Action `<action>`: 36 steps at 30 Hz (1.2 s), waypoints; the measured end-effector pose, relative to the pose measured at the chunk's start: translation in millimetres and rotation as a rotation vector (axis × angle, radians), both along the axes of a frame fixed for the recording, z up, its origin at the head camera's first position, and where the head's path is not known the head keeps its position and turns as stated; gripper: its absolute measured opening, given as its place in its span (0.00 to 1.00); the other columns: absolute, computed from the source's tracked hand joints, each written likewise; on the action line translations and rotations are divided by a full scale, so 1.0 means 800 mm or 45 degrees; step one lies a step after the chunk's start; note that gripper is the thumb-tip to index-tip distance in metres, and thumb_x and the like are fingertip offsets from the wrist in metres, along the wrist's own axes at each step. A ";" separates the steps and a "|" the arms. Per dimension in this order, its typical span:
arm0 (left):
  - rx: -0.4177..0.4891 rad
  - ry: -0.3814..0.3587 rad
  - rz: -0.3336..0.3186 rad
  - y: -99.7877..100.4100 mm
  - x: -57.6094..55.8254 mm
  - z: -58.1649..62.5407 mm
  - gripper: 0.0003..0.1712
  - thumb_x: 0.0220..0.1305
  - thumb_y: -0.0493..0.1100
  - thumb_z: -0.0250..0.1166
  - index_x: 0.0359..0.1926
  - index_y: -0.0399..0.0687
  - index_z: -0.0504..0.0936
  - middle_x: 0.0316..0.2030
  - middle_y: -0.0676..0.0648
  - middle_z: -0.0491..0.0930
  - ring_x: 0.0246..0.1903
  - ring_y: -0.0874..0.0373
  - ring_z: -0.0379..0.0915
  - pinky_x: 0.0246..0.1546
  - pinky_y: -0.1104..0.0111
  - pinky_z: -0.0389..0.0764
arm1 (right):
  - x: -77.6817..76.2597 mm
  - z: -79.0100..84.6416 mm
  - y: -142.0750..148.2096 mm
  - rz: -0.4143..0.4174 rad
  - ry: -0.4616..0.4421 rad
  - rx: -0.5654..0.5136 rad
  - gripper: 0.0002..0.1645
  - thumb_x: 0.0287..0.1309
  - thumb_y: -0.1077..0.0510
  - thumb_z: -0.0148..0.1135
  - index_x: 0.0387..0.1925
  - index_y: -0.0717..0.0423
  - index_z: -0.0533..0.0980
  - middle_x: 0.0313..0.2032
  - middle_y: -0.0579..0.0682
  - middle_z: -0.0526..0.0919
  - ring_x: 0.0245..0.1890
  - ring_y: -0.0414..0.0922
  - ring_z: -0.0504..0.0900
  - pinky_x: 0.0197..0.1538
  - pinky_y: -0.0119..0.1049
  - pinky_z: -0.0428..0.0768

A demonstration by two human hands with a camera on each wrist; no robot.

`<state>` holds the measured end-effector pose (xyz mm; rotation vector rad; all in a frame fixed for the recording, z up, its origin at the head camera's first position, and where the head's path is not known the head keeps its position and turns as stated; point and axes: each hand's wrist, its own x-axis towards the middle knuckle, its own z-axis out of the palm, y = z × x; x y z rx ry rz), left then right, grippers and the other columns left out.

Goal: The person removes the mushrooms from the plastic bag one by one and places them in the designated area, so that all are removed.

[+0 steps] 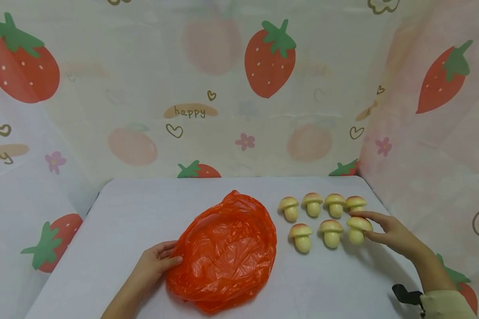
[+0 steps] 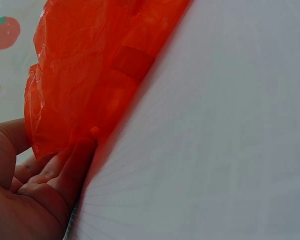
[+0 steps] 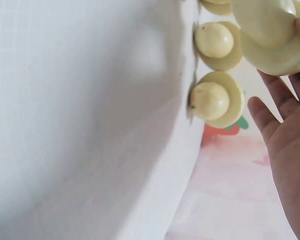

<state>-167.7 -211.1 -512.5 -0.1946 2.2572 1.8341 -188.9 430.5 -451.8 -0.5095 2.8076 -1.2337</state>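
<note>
A red plastic bag (image 1: 223, 252) lies on the table with its mouth spread wide. My left hand (image 1: 156, 261) pinches the bag's left rim, thumb inside and fingers outside; the left wrist view shows the thin film (image 2: 75, 75) between thumb and fingers. On the right, my right hand (image 1: 391, 232) pinches a toy mushroom (image 1: 357, 230) with a yellow stem and reddish cap. In the right wrist view this mushroom (image 3: 270, 30) appears apart from the tabletop. Several like mushrooms stand in two rows, among them a front-left one (image 1: 302, 239) and a back-right one (image 1: 356, 203), partly hidden.
The white table (image 1: 119, 212) is enclosed by strawberry-print cloth (image 1: 231, 133) at the back and both sides. A black strap (image 1: 407, 296) hangs by the right sleeve (image 1: 449, 305). The mushroom rows sit to the right of the bag.
</note>
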 end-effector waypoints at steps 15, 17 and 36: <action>0.025 0.003 -0.003 -0.001 0.000 -0.004 0.34 0.61 0.42 0.75 0.66 0.38 0.76 0.59 0.37 0.82 0.56 0.49 0.81 0.52 0.60 0.86 | -0.014 -0.020 0.013 0.072 -0.044 0.055 0.32 0.64 0.59 0.66 0.69 0.45 0.74 0.68 0.50 0.76 0.64 0.17 0.60 0.62 0.74 0.65; 0.027 0.003 -0.003 -0.001 0.000 -0.003 0.34 0.61 0.42 0.75 0.66 0.38 0.76 0.59 0.37 0.82 0.56 0.48 0.81 0.53 0.60 0.86 | -0.015 -0.020 0.013 0.068 -0.036 0.084 0.32 0.62 0.59 0.66 0.68 0.44 0.75 0.67 0.49 0.78 0.63 0.18 0.62 0.62 0.70 0.67; 0.029 -0.009 0.012 -0.003 -0.002 -0.004 0.34 0.60 0.41 0.76 0.66 0.38 0.76 0.59 0.37 0.81 0.57 0.48 0.80 0.54 0.59 0.85 | -0.025 -0.028 0.013 0.026 -0.079 0.145 0.28 0.67 0.52 0.66 0.68 0.45 0.76 0.65 0.48 0.79 0.61 0.18 0.63 0.63 0.55 0.72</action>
